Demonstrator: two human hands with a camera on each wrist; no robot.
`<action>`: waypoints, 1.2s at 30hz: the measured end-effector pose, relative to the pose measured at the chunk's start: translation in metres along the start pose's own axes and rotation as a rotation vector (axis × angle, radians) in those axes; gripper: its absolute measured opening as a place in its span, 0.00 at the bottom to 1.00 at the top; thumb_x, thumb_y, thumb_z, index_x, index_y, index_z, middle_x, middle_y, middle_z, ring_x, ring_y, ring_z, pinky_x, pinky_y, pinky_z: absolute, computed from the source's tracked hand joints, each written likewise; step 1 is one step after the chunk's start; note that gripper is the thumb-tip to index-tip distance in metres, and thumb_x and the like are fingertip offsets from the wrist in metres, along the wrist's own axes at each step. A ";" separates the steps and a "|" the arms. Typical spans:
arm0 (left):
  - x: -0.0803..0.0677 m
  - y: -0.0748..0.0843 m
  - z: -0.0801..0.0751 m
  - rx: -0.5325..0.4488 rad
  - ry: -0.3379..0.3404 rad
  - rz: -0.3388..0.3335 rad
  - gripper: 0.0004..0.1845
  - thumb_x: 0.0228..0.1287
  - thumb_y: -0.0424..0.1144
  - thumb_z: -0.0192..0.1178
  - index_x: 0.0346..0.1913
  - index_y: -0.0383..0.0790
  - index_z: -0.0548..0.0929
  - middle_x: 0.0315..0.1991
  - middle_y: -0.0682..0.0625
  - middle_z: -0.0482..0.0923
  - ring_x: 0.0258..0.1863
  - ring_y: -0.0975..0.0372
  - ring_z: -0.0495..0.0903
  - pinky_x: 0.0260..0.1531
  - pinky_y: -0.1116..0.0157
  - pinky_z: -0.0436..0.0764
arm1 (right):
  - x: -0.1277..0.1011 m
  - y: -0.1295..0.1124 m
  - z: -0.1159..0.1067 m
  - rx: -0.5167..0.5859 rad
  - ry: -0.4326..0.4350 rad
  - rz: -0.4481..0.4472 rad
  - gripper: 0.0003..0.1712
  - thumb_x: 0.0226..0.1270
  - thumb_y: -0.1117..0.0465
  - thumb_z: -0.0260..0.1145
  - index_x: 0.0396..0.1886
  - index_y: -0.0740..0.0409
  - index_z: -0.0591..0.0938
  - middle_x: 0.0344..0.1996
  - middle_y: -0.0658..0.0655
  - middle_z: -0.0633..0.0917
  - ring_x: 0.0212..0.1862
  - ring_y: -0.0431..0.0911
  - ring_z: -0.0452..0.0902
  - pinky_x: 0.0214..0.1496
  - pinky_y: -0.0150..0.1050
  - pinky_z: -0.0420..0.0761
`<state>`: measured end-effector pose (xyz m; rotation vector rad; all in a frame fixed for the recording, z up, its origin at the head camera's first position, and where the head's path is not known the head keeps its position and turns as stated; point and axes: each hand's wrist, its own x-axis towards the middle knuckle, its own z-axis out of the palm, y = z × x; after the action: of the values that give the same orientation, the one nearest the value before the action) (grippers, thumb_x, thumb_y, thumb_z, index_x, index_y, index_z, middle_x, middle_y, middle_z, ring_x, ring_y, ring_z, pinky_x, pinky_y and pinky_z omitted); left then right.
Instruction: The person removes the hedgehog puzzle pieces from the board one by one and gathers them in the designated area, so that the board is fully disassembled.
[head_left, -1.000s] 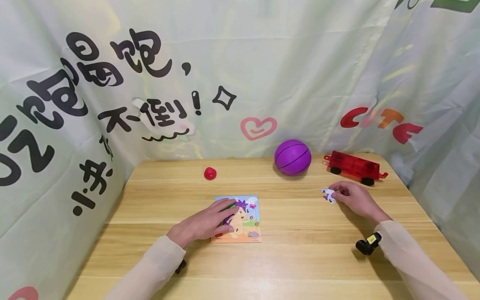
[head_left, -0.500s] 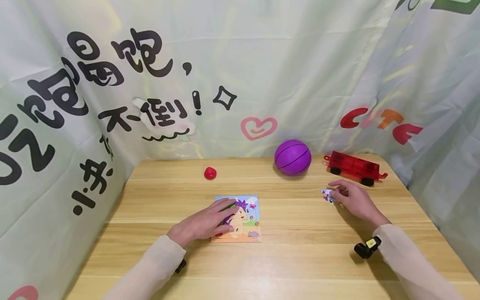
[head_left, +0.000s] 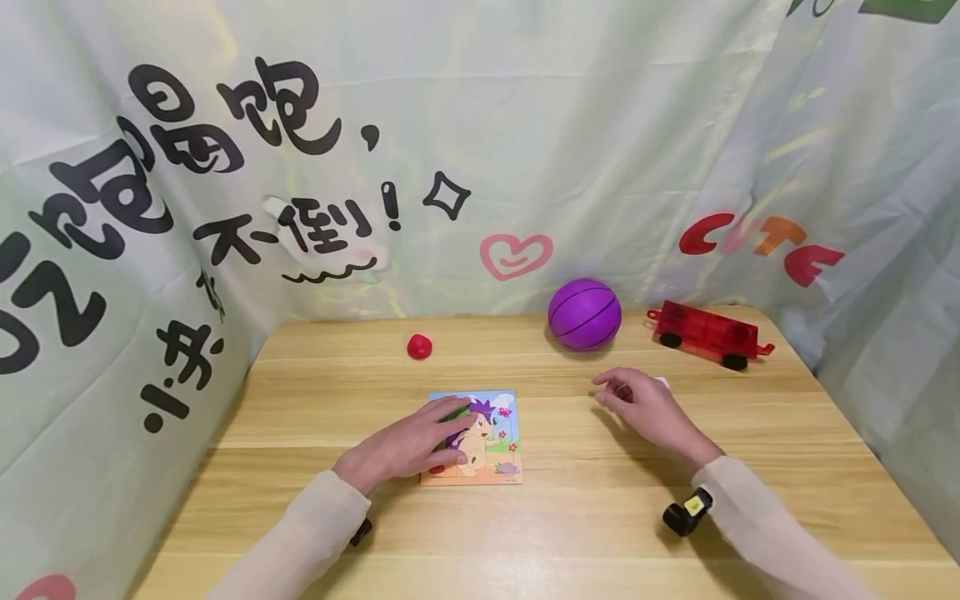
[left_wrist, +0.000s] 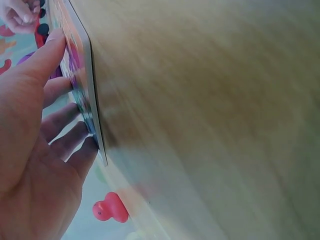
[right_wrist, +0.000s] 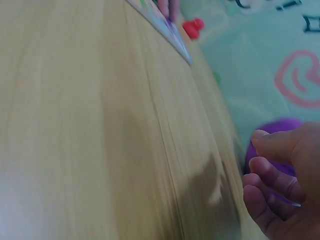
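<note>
A square picture puzzle board (head_left: 491, 446) lies flat mid-table. My left hand (head_left: 420, 442) rests on its left half with straight fingers; in the left wrist view those fingers (left_wrist: 55, 110) press against the board's edge (left_wrist: 90, 90). My right hand (head_left: 637, 404) hovers to the right of the board, fingers curled. In the right wrist view a thin pale edge of a puzzle piece (right_wrist: 295, 203) shows among the curled fingers (right_wrist: 270, 175). A small white sliver (head_left: 662, 382) peeks out behind the knuckles.
A purple ball (head_left: 584, 314) and a red toy wagon (head_left: 708, 335) stand at the back right. A small red duck (head_left: 420, 347) sits behind the board. Printed cloth walls (head_left: 525, 125) enclose the wooden table (head_left: 570, 517) on three sides.
My right hand has moved left from beside the wagon toward the board, and the purple-and-white piece no longer shows plainly. The left hand has stayed on the board.
</note>
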<state>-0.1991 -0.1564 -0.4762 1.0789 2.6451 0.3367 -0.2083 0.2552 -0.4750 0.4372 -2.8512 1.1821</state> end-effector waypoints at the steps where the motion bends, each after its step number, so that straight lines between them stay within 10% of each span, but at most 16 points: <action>1: 0.000 0.000 0.000 0.004 0.002 0.000 0.37 0.82 0.56 0.61 0.85 0.47 0.67 0.87 0.43 0.58 0.87 0.45 0.57 0.82 0.47 0.68 | 0.002 -0.004 0.004 0.009 -0.005 -0.009 0.15 0.80 0.61 0.71 0.60 0.64 0.87 0.39 0.53 0.88 0.38 0.40 0.80 0.38 0.33 0.80; 36: 0.000 -0.005 0.002 0.048 0.070 0.055 0.36 0.81 0.57 0.61 0.84 0.46 0.69 0.84 0.41 0.62 0.83 0.43 0.64 0.77 0.47 0.76 | 0.050 -0.100 0.118 0.121 -0.193 -0.049 0.15 0.76 0.68 0.72 0.59 0.62 0.87 0.51 0.57 0.88 0.44 0.42 0.84 0.47 0.37 0.87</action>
<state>-0.2019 -0.1598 -0.4800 1.1766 2.7014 0.3292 -0.2199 0.0929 -0.4836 0.6569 -2.9158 1.3794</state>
